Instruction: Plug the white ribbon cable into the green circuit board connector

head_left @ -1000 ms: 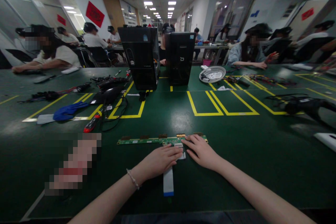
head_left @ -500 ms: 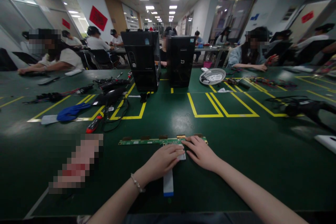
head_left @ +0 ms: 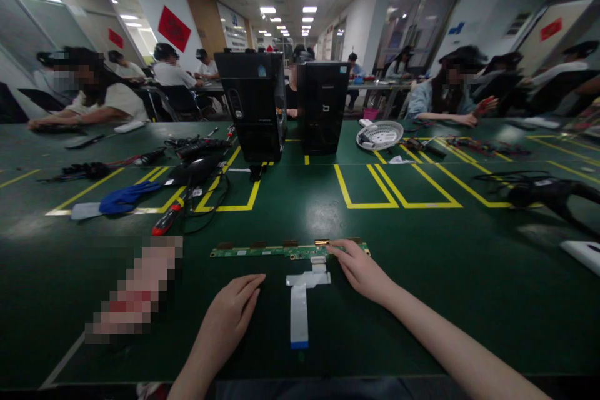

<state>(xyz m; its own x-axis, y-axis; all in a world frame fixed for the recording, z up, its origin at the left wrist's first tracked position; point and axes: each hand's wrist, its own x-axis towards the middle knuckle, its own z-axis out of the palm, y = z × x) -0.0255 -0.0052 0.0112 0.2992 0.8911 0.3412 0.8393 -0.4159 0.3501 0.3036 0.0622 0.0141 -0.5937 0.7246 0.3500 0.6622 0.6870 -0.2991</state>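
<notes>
A long, narrow green circuit board (head_left: 253,252) with copper-coloured tabs along its far edge lies across the table. From its near side a white flat ribbon cable (head_left: 299,315) runs toward me, folded sideways partway down and ending in a blue strip. My right hand (head_left: 363,272) rests at the board's right part, fingertips on it and fingers stretched out. Apart from both board and cable, my left hand (head_left: 229,309) hovers or rests left of the cable. Its fingers are extended and hold nothing.
Left of the board lie a red-and-black screwdriver (head_left: 167,219), a blue glove (head_left: 122,197) and dark cables. Two black computer towers (head_left: 253,112) stand at the back. A white basket (head_left: 380,136) is right of them, and a black cable bundle (head_left: 529,190) lies far right. Co-workers sit across the table.
My left hand has let go of the ribbon cable and moved left, toward me, uncovering the cable's fold and its connector. My right hand has stayed almost still on the board.
</notes>
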